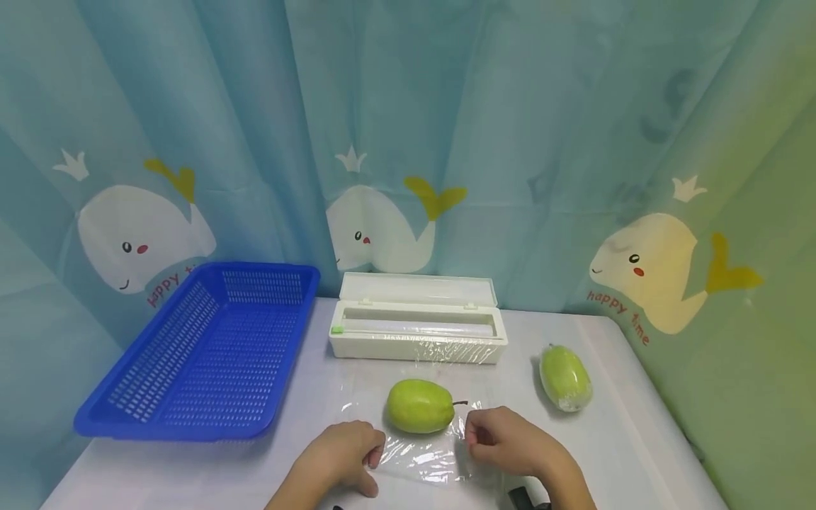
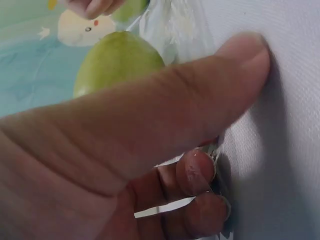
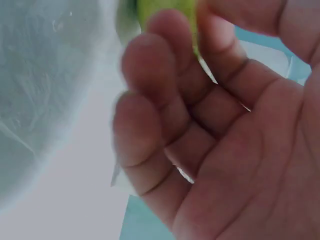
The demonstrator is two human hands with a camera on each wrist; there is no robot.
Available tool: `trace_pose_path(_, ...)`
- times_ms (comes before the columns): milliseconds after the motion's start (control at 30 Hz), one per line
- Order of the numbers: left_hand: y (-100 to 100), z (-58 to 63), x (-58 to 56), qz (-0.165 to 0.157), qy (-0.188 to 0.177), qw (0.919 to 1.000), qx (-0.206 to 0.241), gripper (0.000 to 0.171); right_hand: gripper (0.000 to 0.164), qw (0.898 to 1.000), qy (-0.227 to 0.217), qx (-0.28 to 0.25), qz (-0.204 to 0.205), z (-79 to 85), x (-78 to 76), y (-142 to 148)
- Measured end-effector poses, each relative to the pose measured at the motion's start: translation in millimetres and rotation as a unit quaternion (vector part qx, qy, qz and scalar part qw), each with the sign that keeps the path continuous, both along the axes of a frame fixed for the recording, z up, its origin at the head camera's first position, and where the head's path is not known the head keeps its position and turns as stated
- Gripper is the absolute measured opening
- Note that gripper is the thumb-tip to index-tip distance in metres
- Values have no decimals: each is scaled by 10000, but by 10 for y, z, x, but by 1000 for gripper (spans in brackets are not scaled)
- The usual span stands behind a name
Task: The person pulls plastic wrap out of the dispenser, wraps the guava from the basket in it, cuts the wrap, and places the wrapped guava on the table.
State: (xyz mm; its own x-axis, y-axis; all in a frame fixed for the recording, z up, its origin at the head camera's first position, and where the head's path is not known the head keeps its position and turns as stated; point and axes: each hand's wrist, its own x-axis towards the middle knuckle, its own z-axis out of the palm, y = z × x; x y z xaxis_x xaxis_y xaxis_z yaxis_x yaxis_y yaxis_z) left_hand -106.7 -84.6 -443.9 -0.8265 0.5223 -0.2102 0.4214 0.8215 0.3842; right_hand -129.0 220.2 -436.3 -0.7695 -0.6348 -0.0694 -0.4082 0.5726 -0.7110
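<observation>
A green pear (image 1: 421, 406) with a brown stem lies on its side on a clear sheet of plastic wrap (image 1: 423, 460). My left hand (image 1: 344, 453) is at the wrap's near left edge. In the left wrist view its fingers (image 2: 200, 210) curl with film at their tips, while the thumb (image 2: 245, 55) points apart over the tabletop. Just right of the stem, my right hand (image 1: 510, 440) has bent fingers, its thumb and index finger close together. Whether they pinch film is hidden. Another pear (image 1: 565, 377), seemingly wrapped in film, lies at the right.
Behind the pear stands a white wrap dispenser (image 1: 417, 347), lid raised, with a roll inside and film hanging over its front. A blue plastic basket (image 1: 306, 340) is on the left of the white table (image 1: 637, 439). A whale-print curtain (image 1: 535, 142) surrounds the back and sides.
</observation>
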Motion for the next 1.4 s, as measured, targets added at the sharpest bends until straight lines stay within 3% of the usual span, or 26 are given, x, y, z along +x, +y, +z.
trace_pose_path(133,-5,-29,19,-27,33,10000,55,34,20,10000,-53,-13,19,-25,42,-12)
trace_pose_path(300,-25,-37,23,-96,51,9997,197,30,32,9961,-570,660,-127,-99,129,-112)
trace_pose_path(500,-31,-6,15,-151,40,9990,421,28,39,9897,-263,1384,-232,-180,181,-184)
trace_pose_path(700,-73,48,23,-86,36,9986,515,29,28,9941,-311,1037,-57,-135,188,-146)
trace_pose_path(900,-133,153,-18,-44,171,9969,761,27,27,9974,147,685,187,2,99,-61)
trace_pose_path(1033,-156,228,-70,-102,614,9953,748,26,26,9966,571,551,200,95,46,-22)
trace_pose_path(1133,-158,238,-109,-50,1170,9909,669,24,22,9948,895,466,125,128,19,-7)
trace_pose_path(1267,-128,195,-181,51,2109,9735,885,23,21,9904,1350,290,-45,120,-26,-10)
trace_pose_path(1400,-87,123,-243,-33,2600,9564,1330,26,26,9794,2008,-62,-206,61,-71,-21)
